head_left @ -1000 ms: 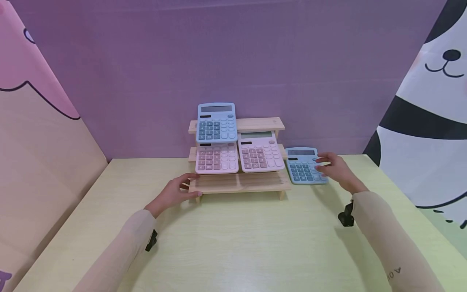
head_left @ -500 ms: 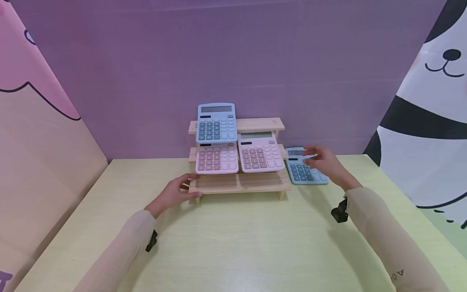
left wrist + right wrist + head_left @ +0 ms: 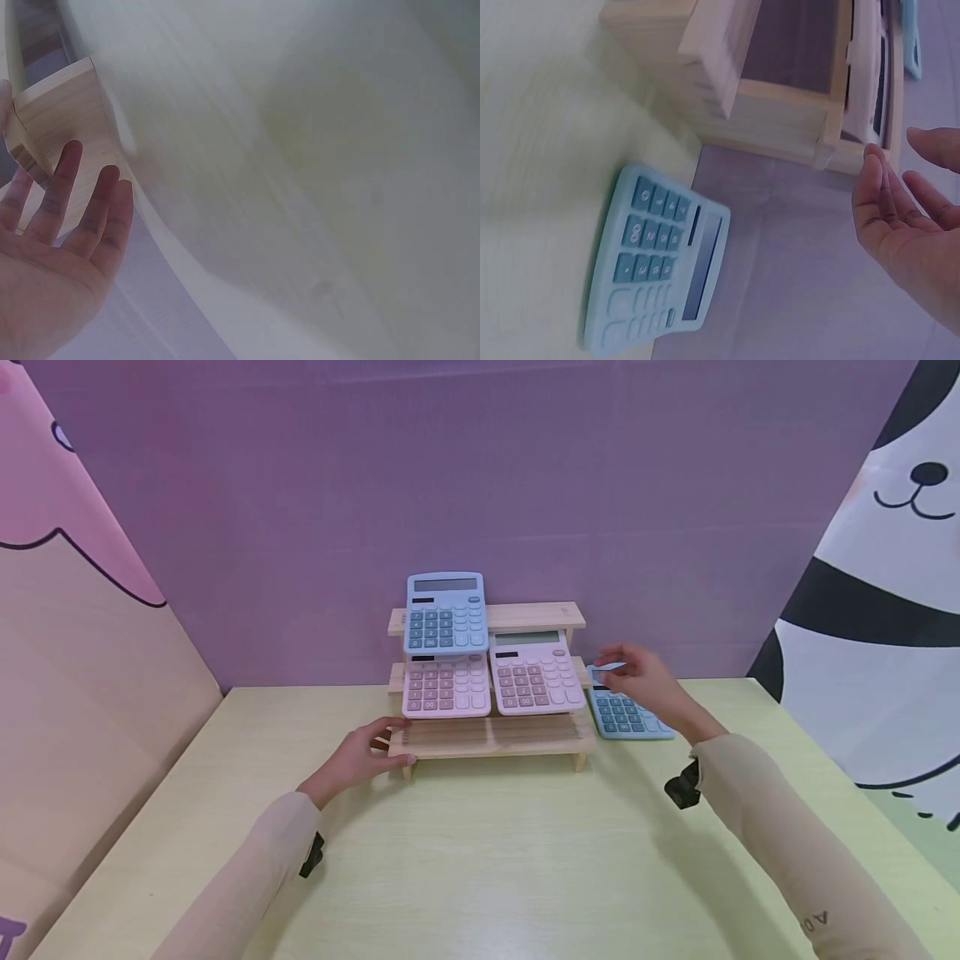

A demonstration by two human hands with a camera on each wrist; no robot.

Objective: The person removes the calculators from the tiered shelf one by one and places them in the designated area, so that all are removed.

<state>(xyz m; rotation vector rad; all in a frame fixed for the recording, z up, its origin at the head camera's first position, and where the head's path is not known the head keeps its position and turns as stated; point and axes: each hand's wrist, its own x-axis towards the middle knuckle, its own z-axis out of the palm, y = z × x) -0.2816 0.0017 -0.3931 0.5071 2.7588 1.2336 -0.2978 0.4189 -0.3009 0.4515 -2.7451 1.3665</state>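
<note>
A three-tier wooden display rack [image 3: 487, 745] stands on the table. My left hand [image 3: 358, 755] holds the left end of its lowest board, thumb at the front edge; in the left wrist view, the fingers [image 3: 94, 214] lie beside the board's end. A blue calculator [image 3: 447, 625] leans on the upper tier. Two pink calculators, one at the left [image 3: 447, 693] and one at the right [image 3: 536, 683], lean on the middle tier. Another blue calculator [image 3: 652, 262] lies flat on the table, right of the rack. Over it my right hand [image 3: 647, 683] hovers with bent, loose fingers and holds nothing.
A pale wood-grain table [image 3: 495, 860] spreads in front of the rack. Behind it hangs a purple backdrop [image 3: 495, 485]. Cartoon-printed panels flank both sides, a pink one [image 3: 67, 510] at the left and a panda [image 3: 862, 660] at the right.
My right hand has moved left and slightly away from me, over the blue calculator on the table toward the rack. My left hand and the calculators have stayed put.
</note>
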